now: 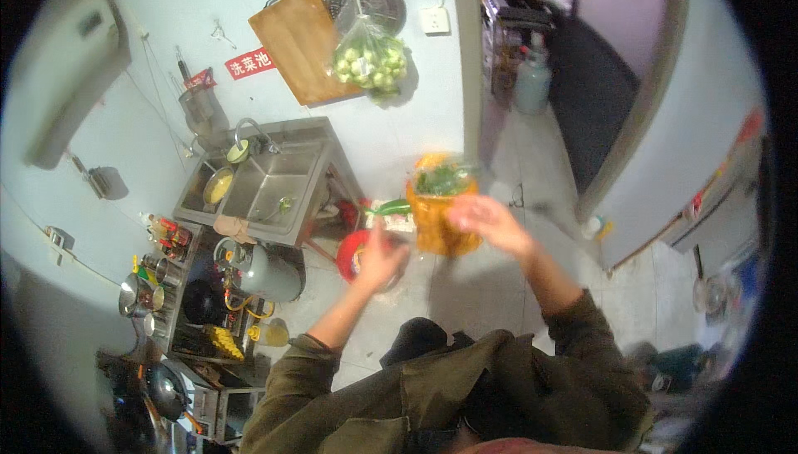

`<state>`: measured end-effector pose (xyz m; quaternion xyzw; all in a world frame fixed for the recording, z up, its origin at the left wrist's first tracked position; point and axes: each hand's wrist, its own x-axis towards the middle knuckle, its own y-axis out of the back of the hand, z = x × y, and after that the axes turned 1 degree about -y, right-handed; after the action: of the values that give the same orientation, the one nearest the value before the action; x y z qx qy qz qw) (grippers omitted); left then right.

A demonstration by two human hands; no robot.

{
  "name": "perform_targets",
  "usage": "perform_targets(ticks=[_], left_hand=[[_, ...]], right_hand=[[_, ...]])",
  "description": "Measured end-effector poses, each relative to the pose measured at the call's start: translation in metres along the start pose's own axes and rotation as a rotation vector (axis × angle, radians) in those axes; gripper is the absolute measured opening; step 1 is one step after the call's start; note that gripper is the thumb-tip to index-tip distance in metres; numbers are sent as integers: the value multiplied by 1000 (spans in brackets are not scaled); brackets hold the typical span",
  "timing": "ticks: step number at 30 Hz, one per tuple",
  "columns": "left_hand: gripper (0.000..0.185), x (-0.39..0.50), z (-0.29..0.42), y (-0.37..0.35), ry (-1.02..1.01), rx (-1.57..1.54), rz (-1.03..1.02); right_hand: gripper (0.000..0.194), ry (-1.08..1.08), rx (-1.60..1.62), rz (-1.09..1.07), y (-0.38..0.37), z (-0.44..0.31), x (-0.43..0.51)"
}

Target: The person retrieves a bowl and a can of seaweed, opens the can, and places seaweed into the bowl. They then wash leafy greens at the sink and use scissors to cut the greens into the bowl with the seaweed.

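Before me stands an orange container, perhaps a bag or basket, with leafy greens in its top. My right hand is at its right side with fingers extended; blur hides whether it touches. To the left, my left hand is raised with its fingers apart and nothing visible in it. It overlaps a red basin on the floor in the view. A long green vegetable shows between the basin and the orange container, over a pale printed surface.
At left are a steel double sink, a grey gas cylinder and a cooking station with pots. A wooden cutting board and a plastic bag of green vegetables hang on the wall. A doorway opens at upper right.
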<state>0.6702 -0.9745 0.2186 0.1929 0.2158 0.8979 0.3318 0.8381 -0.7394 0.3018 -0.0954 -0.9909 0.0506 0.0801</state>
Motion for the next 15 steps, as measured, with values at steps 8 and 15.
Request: perform_targets(ticks=[8,15], left_hand=[[102,271,-12,47,9,-423,314],[84,417,-17,54,93,-898,476]], right_hand=[[41,287,11,205,80,-78,372],[33,46,-26,173,124,-43,532]])
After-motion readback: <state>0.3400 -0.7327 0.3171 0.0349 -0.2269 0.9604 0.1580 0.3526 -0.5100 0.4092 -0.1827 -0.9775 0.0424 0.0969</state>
